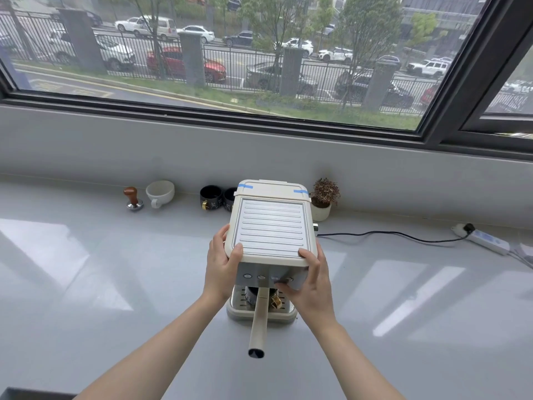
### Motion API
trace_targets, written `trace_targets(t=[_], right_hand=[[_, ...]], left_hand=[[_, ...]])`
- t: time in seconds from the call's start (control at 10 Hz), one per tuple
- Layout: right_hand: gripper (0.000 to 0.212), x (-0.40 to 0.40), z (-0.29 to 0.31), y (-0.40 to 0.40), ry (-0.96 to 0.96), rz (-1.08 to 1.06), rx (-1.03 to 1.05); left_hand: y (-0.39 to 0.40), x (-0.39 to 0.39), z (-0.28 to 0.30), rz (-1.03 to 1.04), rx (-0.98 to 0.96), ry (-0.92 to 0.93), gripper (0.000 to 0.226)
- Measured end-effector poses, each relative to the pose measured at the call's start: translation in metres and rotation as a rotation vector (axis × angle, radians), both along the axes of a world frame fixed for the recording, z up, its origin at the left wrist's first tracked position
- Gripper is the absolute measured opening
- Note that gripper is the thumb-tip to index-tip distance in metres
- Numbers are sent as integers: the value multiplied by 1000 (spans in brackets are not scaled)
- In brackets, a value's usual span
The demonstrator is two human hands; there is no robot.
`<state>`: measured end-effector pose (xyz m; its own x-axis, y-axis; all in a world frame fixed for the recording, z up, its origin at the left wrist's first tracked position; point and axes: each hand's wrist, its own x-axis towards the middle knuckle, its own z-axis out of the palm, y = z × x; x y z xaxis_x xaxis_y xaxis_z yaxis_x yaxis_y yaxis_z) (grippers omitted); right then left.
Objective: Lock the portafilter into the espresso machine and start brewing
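Cream espresso machine point(271, 226) sits toward the worktop's point(86, 269) back edge, and we've got both hands on it. Our left hand point(222, 267) wraps the top's front-left corner, thumb on top, fingers curled round the side. Our right hand point(310, 280) grips the front-right corner with a fingertip touching the button row point(268, 277). Portafilter point(259, 319) sits under the group head, handle pointing straight at us.
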<state>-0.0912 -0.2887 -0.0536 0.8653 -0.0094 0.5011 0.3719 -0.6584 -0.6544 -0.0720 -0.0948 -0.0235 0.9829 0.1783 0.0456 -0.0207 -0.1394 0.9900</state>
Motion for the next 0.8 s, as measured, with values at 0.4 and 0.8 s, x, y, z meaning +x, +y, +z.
trace_targets(t=[0.4,0.8], right_hand=[[90,0,-1,-19,16,64,-111],[72,-13,31,-40,103,124,-153]], left_hand=[[1,-3,4,1,38,17,69],[5,-1,-3,3,72,-20,68]])
